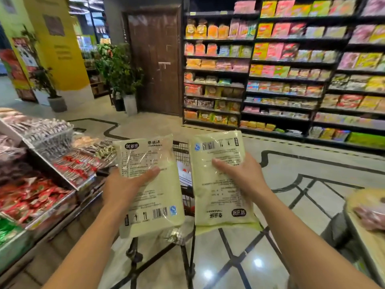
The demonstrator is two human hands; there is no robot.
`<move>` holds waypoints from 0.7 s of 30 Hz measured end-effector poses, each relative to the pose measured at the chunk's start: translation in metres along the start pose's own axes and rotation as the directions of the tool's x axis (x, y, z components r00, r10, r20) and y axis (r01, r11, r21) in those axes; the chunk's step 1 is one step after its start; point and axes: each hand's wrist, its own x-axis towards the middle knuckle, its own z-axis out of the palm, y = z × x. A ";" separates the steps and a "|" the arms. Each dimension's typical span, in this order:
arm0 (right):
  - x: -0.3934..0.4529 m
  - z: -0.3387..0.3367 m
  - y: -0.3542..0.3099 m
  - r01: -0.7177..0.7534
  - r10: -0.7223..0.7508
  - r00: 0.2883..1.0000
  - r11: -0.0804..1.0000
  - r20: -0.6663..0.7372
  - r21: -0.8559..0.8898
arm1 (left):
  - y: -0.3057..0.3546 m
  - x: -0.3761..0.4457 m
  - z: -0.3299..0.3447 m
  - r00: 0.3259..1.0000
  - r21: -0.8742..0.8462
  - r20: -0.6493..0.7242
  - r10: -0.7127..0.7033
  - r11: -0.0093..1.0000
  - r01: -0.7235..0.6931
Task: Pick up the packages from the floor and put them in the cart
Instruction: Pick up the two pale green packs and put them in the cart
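I hold two pale green plastic packages with black print, one in each hand, side by side at chest height. My left hand [123, 187] grips the left package [155, 197], thumb across its front. My right hand [242, 176] grips the right package [216, 195], which is turned upside down with its barcode at the top. Both hang over the black wire cart [183, 157], of which only a strip of mesh and the frame show between and below the packages.
A tiered display of red and mixed snack packs [52, 170] runs along the left. Tall black shelves of packaged goods [291, 76] fill the right. Potted plants [123, 80] and a brown door [156, 59] stand ahead. A small table edge [366, 232] sits at lower right.
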 end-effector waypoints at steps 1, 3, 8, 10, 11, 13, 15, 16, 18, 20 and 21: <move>0.020 0.002 0.003 -0.013 0.013 1.000 1.000 -0.003 -0.016 | 0.001 0.020 0.010 1.000 -0.001 -0.006 -0.013 1.000 0.013; 0.059 0.004 0.009 -0.032 0.032 0.999 0.999 -0.021 -0.034 | 0.004 0.056 0.029 1.000 0.009 -0.002 -0.007 1.000 0.007; 0.145 0.002 0.020 -0.061 0.059 0.997 0.997 -0.051 -0.038 | 0.011 0.131 0.078 0.999 0.010 0.013 -0.040 0.999 0.040; 0.180 0.000 0.030 -0.078 0.076 0.995 0.997 -0.059 -0.022 | 0.012 0.157 0.098 0.998 0.004 0.017 -0.053 0.999 0.053; 0.197 0.000 0.035 -0.085 0.084 0.995 0.996 -0.060 -0.020 | 0.012 0.169 0.108 0.998 0.005 0.015 -0.054 0.999 0.054; 0.232 -0.001 0.048 -0.089 0.088 0.994 0.996 -0.064 -0.011 | 0.013 0.194 0.129 0.998 0.000 0.010 -0.057 0.998 0.057; 0.267 -0.002 0.061 -0.097 0.098 0.993 0.995 -0.073 0.023 | 0.013 0.218 0.151 0.997 -0.001 -0.014 -0.077 0.997 0.077; 0.284 -0.003 0.066 -0.101 0.103 0.992 0.994 -0.065 0.039 | 0.012 0.230 0.163 0.996 0.003 -0.026 -0.082 0.997 0.083; 0.319 -0.006 0.075 -0.111 0.114 0.992 0.992 -0.048 0.055 | 0.009 0.252 0.189 0.996 -0.005 -0.049 -0.072 0.997 0.072; 0.358 -0.009 0.085 -0.114 0.115 0.993 0.992 -0.022 0.052 | 0.009 0.272 0.217 0.991 -0.006 -0.095 -0.097 0.995 0.096; 0.378 -0.010 0.089 -0.119 0.119 0.993 0.992 -0.004 0.046 | 0.009 0.281 0.229 0.988 0.000 -0.107 -0.110 0.994 0.111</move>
